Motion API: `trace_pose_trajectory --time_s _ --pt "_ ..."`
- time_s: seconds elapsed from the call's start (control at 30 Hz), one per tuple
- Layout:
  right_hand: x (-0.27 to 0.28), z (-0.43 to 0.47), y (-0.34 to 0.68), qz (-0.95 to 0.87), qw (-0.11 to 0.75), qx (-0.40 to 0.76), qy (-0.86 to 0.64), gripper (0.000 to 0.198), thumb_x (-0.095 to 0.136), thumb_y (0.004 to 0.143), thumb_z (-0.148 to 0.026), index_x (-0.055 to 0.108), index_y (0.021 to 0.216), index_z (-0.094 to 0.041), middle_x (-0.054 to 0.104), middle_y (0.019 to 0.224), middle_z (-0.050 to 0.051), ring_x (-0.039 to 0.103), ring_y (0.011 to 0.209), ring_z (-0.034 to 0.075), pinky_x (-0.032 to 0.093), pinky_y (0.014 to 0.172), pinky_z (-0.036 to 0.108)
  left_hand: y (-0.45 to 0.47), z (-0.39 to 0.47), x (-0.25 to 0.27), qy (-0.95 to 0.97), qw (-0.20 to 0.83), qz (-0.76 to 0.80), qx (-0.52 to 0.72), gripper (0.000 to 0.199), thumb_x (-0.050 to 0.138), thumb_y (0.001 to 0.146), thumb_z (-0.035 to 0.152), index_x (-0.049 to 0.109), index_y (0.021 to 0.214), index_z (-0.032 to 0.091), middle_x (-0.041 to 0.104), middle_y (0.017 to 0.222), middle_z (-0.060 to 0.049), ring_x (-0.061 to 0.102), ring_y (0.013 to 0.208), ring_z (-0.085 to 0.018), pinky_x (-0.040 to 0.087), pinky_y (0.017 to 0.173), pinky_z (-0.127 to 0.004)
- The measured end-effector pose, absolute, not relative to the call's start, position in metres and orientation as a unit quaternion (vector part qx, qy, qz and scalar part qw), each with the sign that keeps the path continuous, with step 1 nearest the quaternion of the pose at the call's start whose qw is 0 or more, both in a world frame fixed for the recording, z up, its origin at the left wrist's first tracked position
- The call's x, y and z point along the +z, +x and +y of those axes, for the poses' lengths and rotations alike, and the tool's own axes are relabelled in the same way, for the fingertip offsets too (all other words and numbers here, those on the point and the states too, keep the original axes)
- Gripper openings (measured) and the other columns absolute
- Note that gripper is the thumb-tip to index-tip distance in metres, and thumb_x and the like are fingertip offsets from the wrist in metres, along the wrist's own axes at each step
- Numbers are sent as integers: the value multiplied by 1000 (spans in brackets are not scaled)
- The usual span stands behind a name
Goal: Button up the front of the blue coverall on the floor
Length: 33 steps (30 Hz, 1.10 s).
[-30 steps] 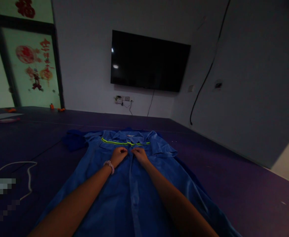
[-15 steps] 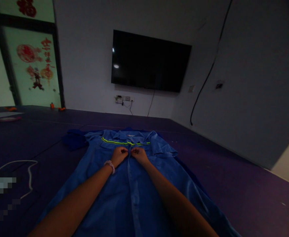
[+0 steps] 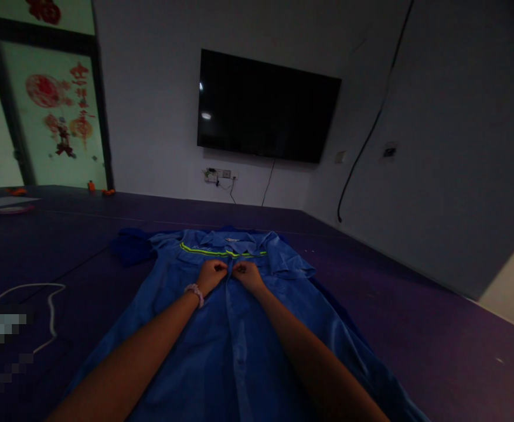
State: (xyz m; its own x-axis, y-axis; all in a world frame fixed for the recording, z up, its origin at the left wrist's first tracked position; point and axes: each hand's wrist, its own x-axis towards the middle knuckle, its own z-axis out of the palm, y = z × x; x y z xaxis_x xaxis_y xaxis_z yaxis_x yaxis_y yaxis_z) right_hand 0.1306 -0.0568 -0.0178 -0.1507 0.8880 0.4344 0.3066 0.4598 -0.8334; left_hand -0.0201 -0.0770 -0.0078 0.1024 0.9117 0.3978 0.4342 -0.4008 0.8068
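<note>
Garment: blue coat (image 3: 239, 328) flat on purple floor (image 3: 415, 316), collar far. Left hand (image 3: 211, 275) and right hand (image 3: 248, 275), both curled, pinch the front placket below the yellow stripe (image 3: 221, 252). Risk: dim light may cause misaligned edges; thin fabric could slip and bunch.
</note>
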Motion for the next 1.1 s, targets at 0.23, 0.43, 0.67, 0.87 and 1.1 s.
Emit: trace_pose_trajectory --time_s 0.23,0.43,0.67,0.87,1.1 --pt "-16 -60 130 -706 478 281 -440 6 58 59 -13 60 57 -18 60 56 -1 56 56 13 43 54 23 -20 -76 -8 703 252 485 455 13 56 83 24 61 85 11 64 87 -3 60 83 -15 49 79 -36" --pt "-15 -61 130 -705 476 286 -441 6 59 58 -12 59 57 -18 59 56 -1 56 56 14 43 54 24 -20 -74 -9 707 244 485 453 14 56 84 25 61 86 12 64 88 -3 60 84 -15 48 80 -37" --pt "-15 -61 130 -701 478 301 -436 4 58 59 -14 60 59 -18 60 58 -1 56 56 13 44 55 23 -20 -73 -10 704 242 485 458 15 56 84 25 61 87 12 64 89 -4 60 85 -16 48 81 -37" --pt "-15 -60 129 -703 479 297 -434 8 52 62 -14 59 60 -18 58 56 -3 55 54 11 42 52 21 -20 -72 -11 696 246 489 465 15 56 84 25 61 85 11 63 88 -4 60 85 -16 48 81 -38" --pt "-16 -61 130 -710 478 285 -432 9 53 61 -11 59 62 -18 60 60 -1 56 57 12 44 55 22 -20 -72 -11 697 257 485 461 14 56 84 25 61 85 11 63 86 -3 60 82 -15 49 78 -36"
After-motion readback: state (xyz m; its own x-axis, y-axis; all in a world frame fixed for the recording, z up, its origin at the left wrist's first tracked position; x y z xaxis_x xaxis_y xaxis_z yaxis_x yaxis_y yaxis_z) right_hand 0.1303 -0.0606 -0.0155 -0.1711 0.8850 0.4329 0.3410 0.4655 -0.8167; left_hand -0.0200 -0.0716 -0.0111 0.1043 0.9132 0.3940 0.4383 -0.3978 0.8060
